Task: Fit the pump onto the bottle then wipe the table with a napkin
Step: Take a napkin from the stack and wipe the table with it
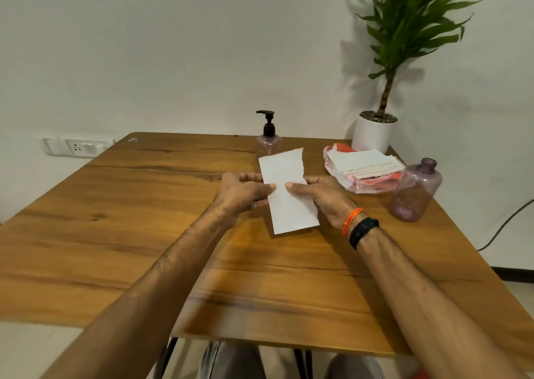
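A white napkin (284, 193), long and folded, is held above the wooden table (144, 248) between both hands. My left hand (245, 190) pinches its left edge and my right hand (323, 195) pinches its right edge, thumbs on top. Behind the napkin a small clear purple bottle (268, 146) stands upright at the table's far edge, with a black pump (268, 124) seated on its neck. A second, larger purple bottle (416, 190) stands at the right without any pump, its neck open.
A stack of white napkins (364, 161) lies on an orange and clear plastic wrapper at the back right. A potted plant in a white pot (374, 133) stands at the far right corner. A wall socket (76, 146) is at the left. A cable hangs off to the right.
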`<state>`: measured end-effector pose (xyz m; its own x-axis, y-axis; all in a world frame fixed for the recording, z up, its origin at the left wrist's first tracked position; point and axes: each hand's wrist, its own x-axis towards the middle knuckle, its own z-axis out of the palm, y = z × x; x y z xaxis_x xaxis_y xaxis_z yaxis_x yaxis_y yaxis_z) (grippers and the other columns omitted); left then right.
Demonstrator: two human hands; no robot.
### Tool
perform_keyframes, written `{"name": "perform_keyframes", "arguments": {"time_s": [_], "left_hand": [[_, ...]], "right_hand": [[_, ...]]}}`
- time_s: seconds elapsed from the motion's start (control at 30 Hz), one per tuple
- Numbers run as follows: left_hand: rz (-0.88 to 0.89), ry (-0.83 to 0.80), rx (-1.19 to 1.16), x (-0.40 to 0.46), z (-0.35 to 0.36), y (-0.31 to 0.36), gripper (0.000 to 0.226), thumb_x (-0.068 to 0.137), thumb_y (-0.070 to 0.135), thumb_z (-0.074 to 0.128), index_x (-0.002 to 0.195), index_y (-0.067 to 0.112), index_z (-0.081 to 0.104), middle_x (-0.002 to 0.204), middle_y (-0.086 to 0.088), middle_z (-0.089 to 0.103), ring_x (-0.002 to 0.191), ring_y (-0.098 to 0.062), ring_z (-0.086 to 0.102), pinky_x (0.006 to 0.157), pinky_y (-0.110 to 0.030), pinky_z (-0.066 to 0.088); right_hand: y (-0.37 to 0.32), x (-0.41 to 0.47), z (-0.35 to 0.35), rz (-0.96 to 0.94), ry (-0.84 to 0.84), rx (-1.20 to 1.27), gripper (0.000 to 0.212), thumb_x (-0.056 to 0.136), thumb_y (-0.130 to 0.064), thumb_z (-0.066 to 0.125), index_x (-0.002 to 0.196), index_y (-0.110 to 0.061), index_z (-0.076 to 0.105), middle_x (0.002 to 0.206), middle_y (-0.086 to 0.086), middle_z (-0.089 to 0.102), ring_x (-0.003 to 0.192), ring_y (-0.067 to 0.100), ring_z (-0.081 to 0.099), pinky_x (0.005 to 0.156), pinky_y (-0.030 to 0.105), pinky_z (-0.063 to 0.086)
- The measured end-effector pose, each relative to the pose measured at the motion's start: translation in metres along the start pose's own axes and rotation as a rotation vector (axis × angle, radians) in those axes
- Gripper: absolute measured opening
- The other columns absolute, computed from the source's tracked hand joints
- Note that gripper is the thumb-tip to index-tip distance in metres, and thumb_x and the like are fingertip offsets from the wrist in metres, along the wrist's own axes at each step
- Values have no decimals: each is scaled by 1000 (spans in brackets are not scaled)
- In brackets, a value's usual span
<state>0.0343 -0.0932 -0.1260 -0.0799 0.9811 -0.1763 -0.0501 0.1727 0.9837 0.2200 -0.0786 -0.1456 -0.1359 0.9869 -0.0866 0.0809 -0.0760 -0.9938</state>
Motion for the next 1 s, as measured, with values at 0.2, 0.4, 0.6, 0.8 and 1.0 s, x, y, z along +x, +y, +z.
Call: {"name": "perform_keyframes", "arguments": {"time_s": [0.2,0.4,0.6,0.8,1.0], "left_hand": [[-1,47,31,1,-31,-5,37,74,9,81,106,9,63,102,-8,72,83,-17,73,55,-23,58],[87,186,265,-1,-78,-23,32,81,18,75,111,17,63,105,-3,68,93,-15,68,75,-29,59],[189,262,496,-12,-110,-41,26,86,12,69,112,8,67,108,-6,71,102,-16,66,99,-32,51],[274,301,519,-7,-118,-60,23,84,12,71,107,13,69,109,1,71,102,-8,65,89,-19,48],[292,278,527,2,-123,-67,19,83,19,73,99,27,68,103,13,69,98,2,62,78,-11,46]], "right_hand": [[-6,2,27,37,-47,-93,36,77,-19,79,110,-8,70,107,6,74,93,21,72,68,30,58],[-29,14,41,-89,175,-466,30,85,-22,72,113,-11,69,109,1,70,92,20,67,79,35,57],[-27,15,60,-623,242,-1295,21,91,-20,58,102,-28,74,81,3,68,71,21,58,59,29,44],[6,25,68,-451,-78,-1324,28,95,-27,50,116,-23,69,109,8,70,99,28,63,88,43,53],[20,34,68,-423,-173,-1157,33,99,-25,48,130,-21,60,138,4,58,128,26,52,111,40,38]]}}
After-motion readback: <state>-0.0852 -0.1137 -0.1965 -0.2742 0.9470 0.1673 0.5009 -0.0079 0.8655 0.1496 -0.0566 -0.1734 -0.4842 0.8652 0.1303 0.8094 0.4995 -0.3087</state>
